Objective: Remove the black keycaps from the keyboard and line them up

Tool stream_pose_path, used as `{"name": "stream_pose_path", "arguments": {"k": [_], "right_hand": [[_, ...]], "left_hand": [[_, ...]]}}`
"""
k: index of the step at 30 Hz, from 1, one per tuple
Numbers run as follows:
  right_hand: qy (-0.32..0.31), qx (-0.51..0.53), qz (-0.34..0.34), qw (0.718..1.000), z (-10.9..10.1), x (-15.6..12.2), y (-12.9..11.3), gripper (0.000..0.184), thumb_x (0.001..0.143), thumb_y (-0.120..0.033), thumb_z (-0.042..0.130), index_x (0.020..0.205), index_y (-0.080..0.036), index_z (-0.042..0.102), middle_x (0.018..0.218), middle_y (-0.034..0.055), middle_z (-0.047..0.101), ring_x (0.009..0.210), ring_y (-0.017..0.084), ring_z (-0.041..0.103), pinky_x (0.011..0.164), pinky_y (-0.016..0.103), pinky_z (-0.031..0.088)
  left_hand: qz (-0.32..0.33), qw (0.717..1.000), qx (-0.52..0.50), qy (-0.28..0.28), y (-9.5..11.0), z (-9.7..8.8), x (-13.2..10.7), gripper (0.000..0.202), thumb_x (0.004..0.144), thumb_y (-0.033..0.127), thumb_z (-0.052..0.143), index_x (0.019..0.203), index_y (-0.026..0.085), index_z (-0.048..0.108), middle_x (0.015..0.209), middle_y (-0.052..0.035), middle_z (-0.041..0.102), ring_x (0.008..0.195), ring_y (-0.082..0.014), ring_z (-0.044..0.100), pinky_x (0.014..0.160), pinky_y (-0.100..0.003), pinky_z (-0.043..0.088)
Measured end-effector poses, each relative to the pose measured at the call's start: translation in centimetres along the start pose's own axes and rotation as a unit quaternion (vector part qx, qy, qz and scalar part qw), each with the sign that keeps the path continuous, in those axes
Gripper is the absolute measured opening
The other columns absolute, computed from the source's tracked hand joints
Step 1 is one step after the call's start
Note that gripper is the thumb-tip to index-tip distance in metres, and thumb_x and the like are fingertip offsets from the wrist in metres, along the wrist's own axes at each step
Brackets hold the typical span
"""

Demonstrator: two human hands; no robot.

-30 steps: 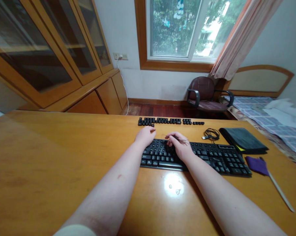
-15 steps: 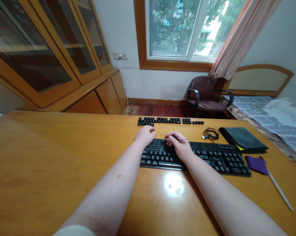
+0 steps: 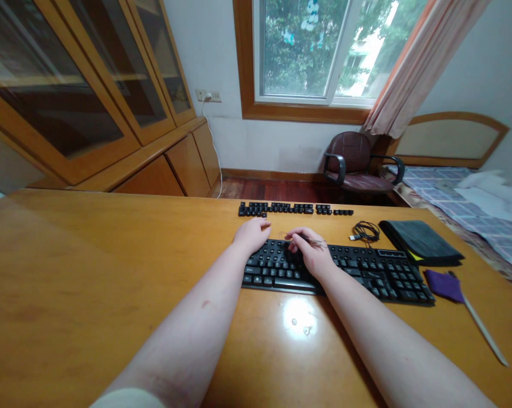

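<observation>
A black keyboard [image 3: 366, 273] lies on the wooden table [image 3: 90, 272] in front of me. My left hand [image 3: 250, 234] rests on its far left corner with the fingers curled down against the edge. Over the upper key rows my right hand [image 3: 310, 250] is closed, pinching a thin wire tool [image 3: 315, 242] whose end sticks out to the right. Beyond the keyboard, a row of loose black keycaps [image 3: 290, 209] is lined up near the table's far edge.
Right of the keyboard lie a coiled black cable [image 3: 365, 231], a black folder [image 3: 421, 242], and a purple cloth [image 3: 443, 283] with a pale stick [image 3: 483, 334]. A chair [image 3: 355, 161], a bed [image 3: 464, 198] and wooden cabinets [image 3: 90, 96] stand behind the table.
</observation>
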State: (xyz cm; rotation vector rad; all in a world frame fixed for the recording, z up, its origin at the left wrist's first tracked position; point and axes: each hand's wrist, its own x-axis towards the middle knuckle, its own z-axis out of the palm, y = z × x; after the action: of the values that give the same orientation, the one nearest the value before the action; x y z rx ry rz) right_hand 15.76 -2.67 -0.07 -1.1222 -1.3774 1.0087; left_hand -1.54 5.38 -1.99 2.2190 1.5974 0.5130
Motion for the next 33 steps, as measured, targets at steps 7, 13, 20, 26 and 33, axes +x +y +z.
{"name": "stream_pose_path", "arguments": {"k": [7, 13, 20, 26, 33], "right_hand": [[-0.003, 0.003, -0.003, 1.0, -0.12, -0.02, 0.52, 0.021, 0.08, -0.038, 0.054, 0.083, -0.018, 0.061, 0.078, 0.0029, 0.064, 0.058, 0.011, 0.055, 0.055, 0.025, 0.045], [-0.004, 0.003, -0.004, 1.0, -0.09, -0.05, 0.39, 0.021, 0.081, -0.037, 0.053, 0.083, -0.018, 0.061, 0.077, 0.0035, 0.064, 0.058, 0.011, 0.055, 0.054, 0.025, 0.045], [-0.003, 0.003, -0.004, 1.0, -0.08, -0.05, 0.3, 0.02, 0.081, -0.036, 0.053, 0.083, -0.018, 0.061, 0.077, 0.0031, 0.064, 0.058, 0.011, 0.055, 0.055, 0.025, 0.045], [-0.003, -0.004, -0.004, 1.0, -0.1, -0.04, 0.29, 0.022, 0.08, -0.038, 0.054, 0.082, -0.017, 0.061, 0.075, 0.0029, 0.064, 0.058, 0.011, 0.055, 0.055, 0.024, 0.045], [-0.003, -0.003, -0.008, 1.0, -0.03, -0.09, -0.09, 0.019, 0.08, -0.035, 0.053, 0.081, -0.017, 0.061, 0.075, 0.0027, 0.064, 0.057, 0.011, 0.054, 0.054, 0.024, 0.045]], "left_hand": [[0.003, 1.0, -0.001, 0.002, -0.29, 0.13, 0.06, 0.033, 0.082, 0.035, 0.046, 0.107, 0.024, 0.066, 0.124, -0.0029, 0.057, 0.113, -0.0199, 0.052, 0.098, -0.029, 0.038], [0.005, 1.0, 0.0, 0.006, -0.46, 0.28, 0.17, 0.033, 0.082, 0.036, 0.047, 0.106, 0.024, 0.066, 0.122, -0.0026, 0.058, 0.112, -0.0203, 0.053, 0.098, -0.029, 0.038], [0.007, 1.0, 0.001, 0.011, -0.42, 0.22, 0.14, 0.033, 0.082, 0.035, 0.047, 0.106, 0.023, 0.066, 0.122, -0.003, 0.058, 0.112, -0.0207, 0.052, 0.098, -0.029, 0.038], [0.003, 1.0, 0.0, 0.005, -0.38, 0.18, 0.09, 0.034, 0.082, 0.035, 0.047, 0.107, 0.024, 0.065, 0.125, -0.0029, 0.056, 0.114, -0.0209, 0.051, 0.099, -0.029, 0.038], [0.0, 1.0, -0.005, 0.001, -0.35, 0.11, 0.11, 0.035, 0.081, 0.035, 0.047, 0.109, 0.024, 0.065, 0.128, -0.0028, 0.054, 0.116, -0.0218, 0.05, 0.1, -0.031, 0.037]]}}
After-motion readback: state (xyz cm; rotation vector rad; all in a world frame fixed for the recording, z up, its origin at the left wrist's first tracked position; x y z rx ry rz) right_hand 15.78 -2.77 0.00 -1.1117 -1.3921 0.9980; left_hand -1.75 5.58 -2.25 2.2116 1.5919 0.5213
